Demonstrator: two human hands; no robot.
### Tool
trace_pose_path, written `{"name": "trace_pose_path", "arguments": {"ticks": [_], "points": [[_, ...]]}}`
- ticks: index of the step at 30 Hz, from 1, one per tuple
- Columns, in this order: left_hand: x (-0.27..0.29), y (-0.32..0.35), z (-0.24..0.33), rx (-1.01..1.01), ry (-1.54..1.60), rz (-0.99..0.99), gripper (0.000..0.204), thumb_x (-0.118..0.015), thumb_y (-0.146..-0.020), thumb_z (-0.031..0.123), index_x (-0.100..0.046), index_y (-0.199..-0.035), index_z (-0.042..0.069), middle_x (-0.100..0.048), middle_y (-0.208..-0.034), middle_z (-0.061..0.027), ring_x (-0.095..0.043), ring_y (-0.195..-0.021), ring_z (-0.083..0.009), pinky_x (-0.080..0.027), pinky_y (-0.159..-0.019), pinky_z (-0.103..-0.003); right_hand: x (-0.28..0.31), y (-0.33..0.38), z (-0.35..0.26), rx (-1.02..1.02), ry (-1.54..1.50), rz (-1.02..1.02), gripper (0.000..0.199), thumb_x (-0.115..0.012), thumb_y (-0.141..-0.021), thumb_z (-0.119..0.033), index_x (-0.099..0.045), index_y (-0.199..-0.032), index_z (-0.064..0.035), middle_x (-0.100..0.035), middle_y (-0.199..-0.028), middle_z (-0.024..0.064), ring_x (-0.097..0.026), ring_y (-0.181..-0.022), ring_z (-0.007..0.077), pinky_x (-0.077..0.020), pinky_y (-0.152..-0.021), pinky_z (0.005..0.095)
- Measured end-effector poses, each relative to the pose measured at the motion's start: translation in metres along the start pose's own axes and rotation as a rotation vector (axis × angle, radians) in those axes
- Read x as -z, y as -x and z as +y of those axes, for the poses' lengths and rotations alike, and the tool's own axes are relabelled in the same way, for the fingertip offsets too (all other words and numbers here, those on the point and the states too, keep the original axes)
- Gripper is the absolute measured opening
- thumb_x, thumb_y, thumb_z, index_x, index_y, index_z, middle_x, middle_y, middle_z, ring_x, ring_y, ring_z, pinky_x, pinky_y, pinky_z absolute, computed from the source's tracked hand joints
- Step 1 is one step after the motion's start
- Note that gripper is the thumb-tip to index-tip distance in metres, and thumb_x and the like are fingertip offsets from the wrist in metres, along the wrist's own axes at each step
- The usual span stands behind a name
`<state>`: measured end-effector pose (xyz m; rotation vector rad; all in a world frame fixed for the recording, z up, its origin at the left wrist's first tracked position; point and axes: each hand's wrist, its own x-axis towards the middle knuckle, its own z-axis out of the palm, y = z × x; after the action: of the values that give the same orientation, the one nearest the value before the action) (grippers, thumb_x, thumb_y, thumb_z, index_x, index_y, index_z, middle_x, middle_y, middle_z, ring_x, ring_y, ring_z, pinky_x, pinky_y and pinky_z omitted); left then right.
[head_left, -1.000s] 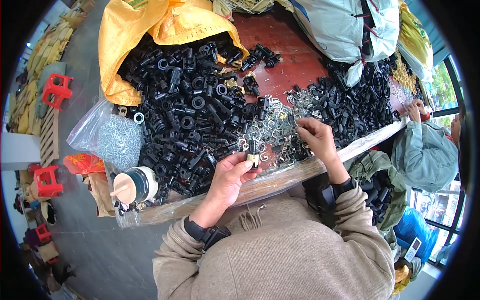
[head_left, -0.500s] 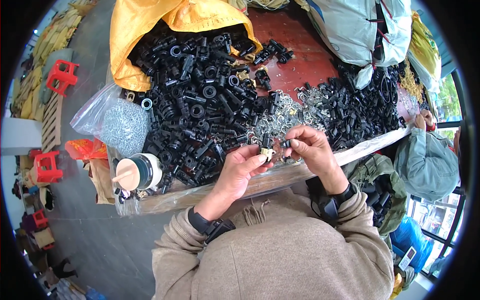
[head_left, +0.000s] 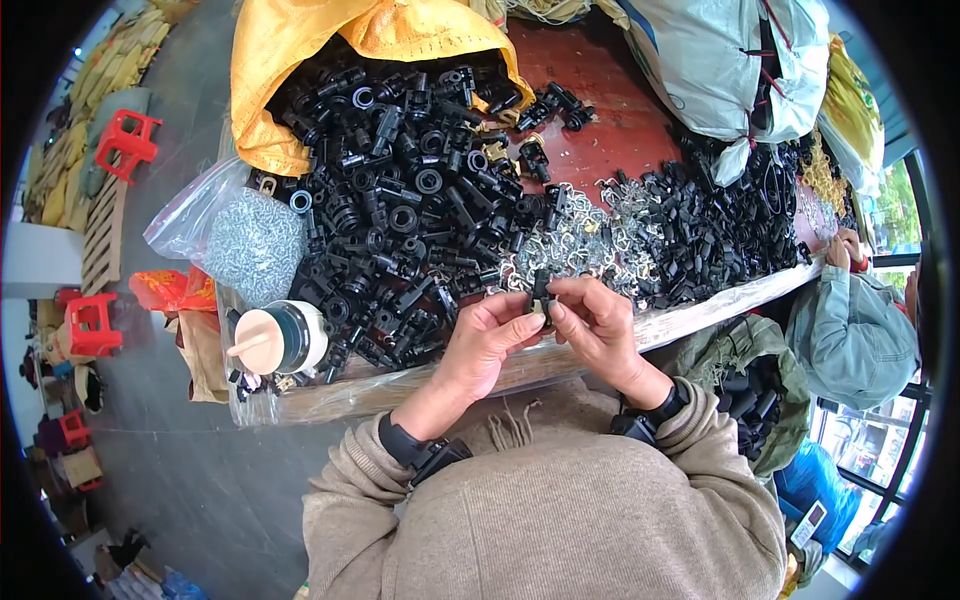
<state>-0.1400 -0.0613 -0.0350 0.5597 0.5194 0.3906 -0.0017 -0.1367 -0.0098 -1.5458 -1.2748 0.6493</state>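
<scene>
Close to the table's front edge, my two hands meet over a small black fitting with a pale brass-coloured end (head_left: 540, 303). My left hand (head_left: 482, 345) grips its lower part between thumb and fingers. My right hand (head_left: 602, 335) is closed at the fitting's right side; the small black piece in its pinch is mostly hidden by the fingers. Beyond my hands lie loose metal hooks (head_left: 575, 235). To their left is a heap of black plastic fittings (head_left: 400, 200), to their right a pile of small black pieces (head_left: 715, 215).
A yellow sack (head_left: 262, 110) spills fittings at the far left. Near it sit a plastic bag of small metal parts (head_left: 255, 248) and a lidded cup (head_left: 262, 343). White sacks (head_left: 700, 70) stand far right; a co-worker's sleeve (head_left: 850, 335) is at the right edge.
My right hand has moved left, bringing its small black piece up to the fitting in my left hand. The left hand stays nearly in place.
</scene>
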Motion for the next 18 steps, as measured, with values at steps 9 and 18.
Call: {"name": "trace_pose_path", "arguments": {"ticks": [9,18], "points": [[-0.001,0.004,-0.001,0.049,0.026,-0.017,0.024,-0.057,-0.079,0.014,-0.054,-0.099,0.002,-0.058,-0.090,-0.0029,-0.055,-0.079,-0.0096,-0.046,-0.073,-0.023,-0.003,0.000,0.004,0.279,0.140,0.082,0.023,-0.065,-0.070,-0.014,-0.055,-0.087,-0.0014,-0.046,-0.057,0.0032,-0.044,-0.046,0.0112,-0.0352,-0.043,0.0237],[-0.002,0.007,-0.004,0.126,0.005,-0.009,0.020,-0.056,-0.079,0.011,-0.054,-0.095,0.000,-0.058,-0.085,-0.0055,-0.057,-0.074,-0.0119,-0.048,-0.068,-0.024,0.005,0.004,0.015,0.413,0.250,-0.021,0.034,-0.071,-0.061,-0.019,-0.055,-0.086,-0.0013,-0.050,-0.062,0.0060,-0.048,-0.051,0.0167,-0.0384,-0.045,0.0263]]}}
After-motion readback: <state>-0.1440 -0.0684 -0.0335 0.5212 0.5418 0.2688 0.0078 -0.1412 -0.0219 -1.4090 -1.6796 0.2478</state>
